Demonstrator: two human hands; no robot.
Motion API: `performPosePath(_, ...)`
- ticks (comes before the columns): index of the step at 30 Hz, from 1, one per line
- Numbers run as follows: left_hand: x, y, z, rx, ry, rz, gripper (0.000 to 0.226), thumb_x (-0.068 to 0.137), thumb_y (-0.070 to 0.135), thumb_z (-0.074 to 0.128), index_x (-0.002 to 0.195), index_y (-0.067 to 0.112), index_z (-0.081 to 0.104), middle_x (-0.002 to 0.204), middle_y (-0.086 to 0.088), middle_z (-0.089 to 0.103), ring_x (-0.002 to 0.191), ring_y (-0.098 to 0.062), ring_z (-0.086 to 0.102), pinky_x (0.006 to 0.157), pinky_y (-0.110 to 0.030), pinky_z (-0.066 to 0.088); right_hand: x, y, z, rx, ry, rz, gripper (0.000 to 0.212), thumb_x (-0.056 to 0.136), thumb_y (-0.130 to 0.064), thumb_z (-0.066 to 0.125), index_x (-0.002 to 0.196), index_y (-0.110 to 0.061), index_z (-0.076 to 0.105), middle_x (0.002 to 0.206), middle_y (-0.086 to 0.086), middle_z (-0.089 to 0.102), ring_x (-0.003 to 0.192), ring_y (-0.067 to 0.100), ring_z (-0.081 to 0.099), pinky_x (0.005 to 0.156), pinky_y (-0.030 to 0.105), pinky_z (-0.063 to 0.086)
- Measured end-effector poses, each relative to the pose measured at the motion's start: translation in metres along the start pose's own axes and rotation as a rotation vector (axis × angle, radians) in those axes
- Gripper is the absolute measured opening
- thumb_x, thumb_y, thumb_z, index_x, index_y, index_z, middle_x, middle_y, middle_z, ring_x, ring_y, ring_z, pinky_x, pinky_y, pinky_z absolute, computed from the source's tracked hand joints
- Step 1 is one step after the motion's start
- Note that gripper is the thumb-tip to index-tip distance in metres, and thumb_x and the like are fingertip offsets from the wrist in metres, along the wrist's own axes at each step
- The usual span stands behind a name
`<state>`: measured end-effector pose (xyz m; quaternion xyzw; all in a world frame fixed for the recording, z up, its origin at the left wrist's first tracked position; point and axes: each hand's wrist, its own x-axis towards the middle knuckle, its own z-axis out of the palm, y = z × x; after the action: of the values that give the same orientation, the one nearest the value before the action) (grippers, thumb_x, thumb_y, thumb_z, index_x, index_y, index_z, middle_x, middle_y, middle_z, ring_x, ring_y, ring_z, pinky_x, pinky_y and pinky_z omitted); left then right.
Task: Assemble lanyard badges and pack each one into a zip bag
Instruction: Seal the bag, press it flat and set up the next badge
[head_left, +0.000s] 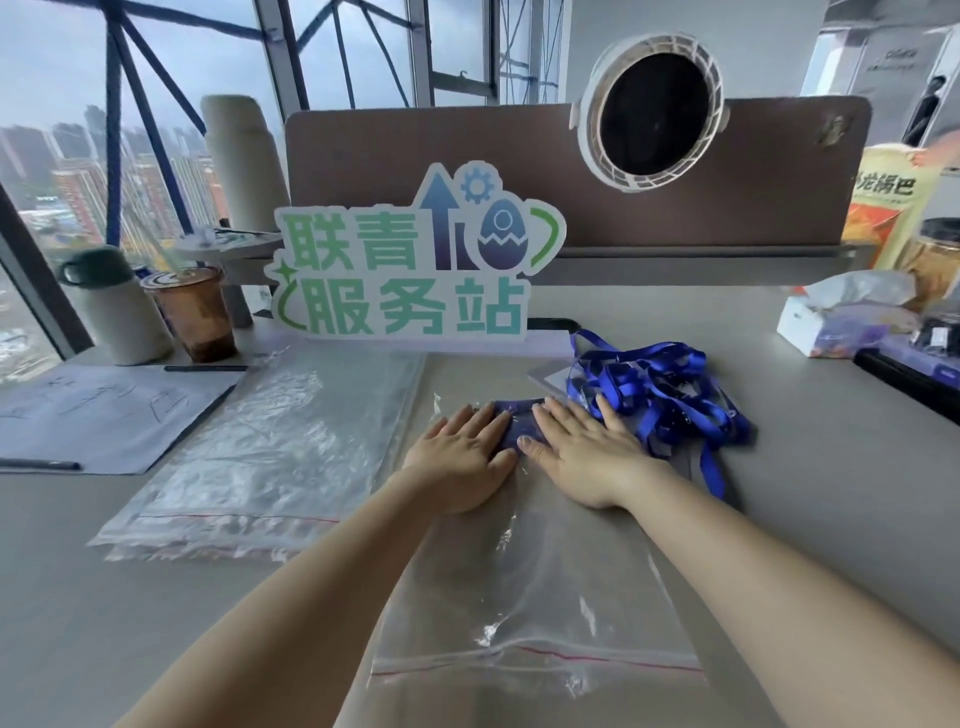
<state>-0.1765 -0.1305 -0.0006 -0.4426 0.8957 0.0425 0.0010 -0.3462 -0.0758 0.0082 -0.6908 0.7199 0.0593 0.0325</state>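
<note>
Two flat palms: left hand (460, 457) and right hand (582, 452), grip open, pressed badge (519, 422) inside zip bag (530, 582); trapped air could spring its seal strip (535, 657).

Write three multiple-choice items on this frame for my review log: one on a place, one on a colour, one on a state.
1. Where is the stack of spare zip bags, seen from the left hand? A to its left; B to its right; C under it.
2. What colour are the lanyards? A red; B blue; C green.
3. How do the left hand and right hand meet the zip bag? A flat, pressing on it; B pinching its corner; C lifted clear.
Key: 1 A, the stack lies off that hand's left side; 2 B, the straps are bright blue; 3 A, both palms lie flat on the bag.
</note>
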Motion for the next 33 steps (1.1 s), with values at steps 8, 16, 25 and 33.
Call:
performPosePath(8,-0.003,-0.002,-0.014,-0.2,-0.032,-0.001,0.065,0.096,0.034,0.034,0.15,0.03,-0.001,0.159,0.005,-0.007,0.146,-0.015,-0.009,0.117,-0.032,-0.003,-0.004,0.007,-0.024,0.26,-0.13,-0.021,0.054,0.098,-0.044,0.002,0.149,-0.028,-0.008,0.156,-0.008,-0.02,0.143,0.014,-0.021,0.115,0.047,-0.015)
performPosePath(16,-0.077,0.012,-0.019,-0.115,0.059,0.183,0.056,0.101,0.03,0.03,0.151,0.023,0.005,0.158,0.004,-0.007,0.146,-0.013,-0.008,0.117,-0.03,-0.005,-0.073,-0.011,-0.015,0.12,-0.02,-0.195,0.059,0.096,-0.053,0.001,0.147,-0.029,-0.013,0.151,-0.017,-0.022,0.139,0.006,-0.025,0.115,0.041,-0.019)
performPosePath(25,-0.108,0.021,-0.013,0.046,0.003,0.127,0.061,0.1,0.047,0.021,0.15,0.026,-0.006,0.156,0.005,-0.017,0.143,-0.014,-0.02,0.116,-0.032,-0.012,-0.105,-0.011,-0.003,0.287,-0.019,-0.144,0.056,0.099,-0.049,0.011,0.15,-0.03,-0.004,0.156,-0.013,-0.013,0.141,0.006,-0.019,0.116,0.032,-0.014)
performPosePath(33,-0.163,0.025,-0.001,-0.089,-0.037,0.242,0.055,0.101,0.042,0.021,0.15,0.029,0.0,0.156,0.013,-0.008,0.141,-0.003,-0.014,0.117,-0.029,-0.007,-0.164,-0.016,0.022,0.183,-0.022,-0.216,0.058,0.099,-0.051,0.015,0.149,-0.032,-0.006,0.154,-0.02,-0.014,0.135,-0.005,-0.021,0.114,0.026,-0.015)
